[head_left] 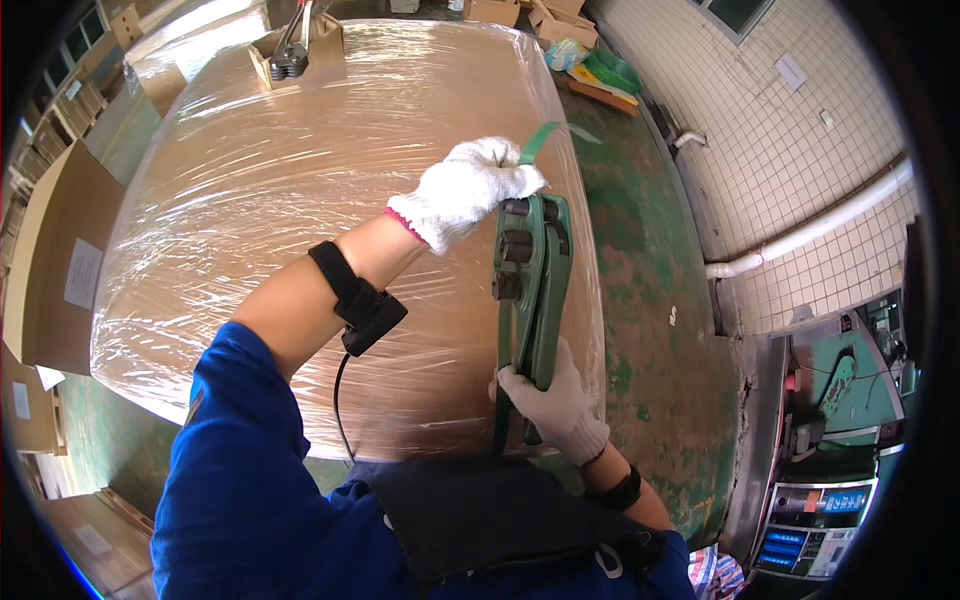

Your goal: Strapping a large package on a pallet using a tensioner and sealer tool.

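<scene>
A green strapping tensioner (548,285) lies lengthwise over the right part of a film-wrapped cardboard load (300,190). My right hand (562,408), in a white knit glove, is wrapped round the near end of its long handles. At the tool's far end, my left hand (468,190), gloved the same way, is closed on a green plastic strap (541,143). The strap's loose tail sticks out past my left fingers to the right. Another length of strap runs along the tool's left side toward me. My left fingertips are partly hidden behind the glove.
On the load's far edge stands a small open carton (325,45) with a long-handled hand tool (290,58) in it. More cartons (60,260) stand at the left. To the right are a green floor (650,330), a tiled wall with a white pipe (830,222) and a workbench (840,400).
</scene>
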Demonstrator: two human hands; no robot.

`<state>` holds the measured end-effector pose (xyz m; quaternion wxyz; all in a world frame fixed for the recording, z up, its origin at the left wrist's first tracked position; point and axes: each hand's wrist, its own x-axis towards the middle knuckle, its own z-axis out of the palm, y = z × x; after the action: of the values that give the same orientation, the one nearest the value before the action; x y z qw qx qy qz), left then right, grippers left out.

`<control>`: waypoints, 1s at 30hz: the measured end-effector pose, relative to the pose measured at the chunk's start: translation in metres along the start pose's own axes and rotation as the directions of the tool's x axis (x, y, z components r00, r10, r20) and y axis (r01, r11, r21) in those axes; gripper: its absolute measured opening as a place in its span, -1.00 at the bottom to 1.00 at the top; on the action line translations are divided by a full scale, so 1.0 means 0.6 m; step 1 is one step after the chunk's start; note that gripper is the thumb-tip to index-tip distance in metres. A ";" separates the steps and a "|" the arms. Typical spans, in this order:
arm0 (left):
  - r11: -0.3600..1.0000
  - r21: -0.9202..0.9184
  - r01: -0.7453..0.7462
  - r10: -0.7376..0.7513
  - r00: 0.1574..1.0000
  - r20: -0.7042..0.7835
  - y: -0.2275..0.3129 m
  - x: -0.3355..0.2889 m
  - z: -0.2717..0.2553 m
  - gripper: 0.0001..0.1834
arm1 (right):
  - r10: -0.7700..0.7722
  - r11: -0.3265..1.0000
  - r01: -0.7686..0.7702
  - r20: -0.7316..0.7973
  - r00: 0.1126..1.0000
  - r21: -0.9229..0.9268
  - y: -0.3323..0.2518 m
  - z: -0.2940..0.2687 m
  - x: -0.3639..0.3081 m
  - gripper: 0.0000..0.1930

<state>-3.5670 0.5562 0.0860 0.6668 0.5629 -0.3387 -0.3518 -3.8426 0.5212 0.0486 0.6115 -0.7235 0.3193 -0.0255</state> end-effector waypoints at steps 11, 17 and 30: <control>0.953 0.298 -0.056 0.022 0.993 0.115 0.069 -0.121 -0.049 -0.29 | -0.618 0.560 0.668 0.290 0.730 -0.489 0.024 -0.070 0.046 -0.46; 0.924 0.382 -0.014 0.009 1.000 0.015 0.108 -0.347 -0.072 -0.33 | -0.095 0.972 0.072 0.093 0.991 0.224 0.050 -0.119 -0.002 -0.52; 0.476 0.820 0.317 0.092 0.910 -0.405 -0.110 -0.475 0.309 -0.27 | -0.016 0.953 0.028 -0.044 0.999 0.301 0.283 -0.366 -0.195 -0.61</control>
<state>-3.8793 0.6958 0.0300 0.3159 0.9021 -0.2893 -0.0534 -4.1025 0.3797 -0.0078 0.7077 -0.6245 0.3162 -0.0958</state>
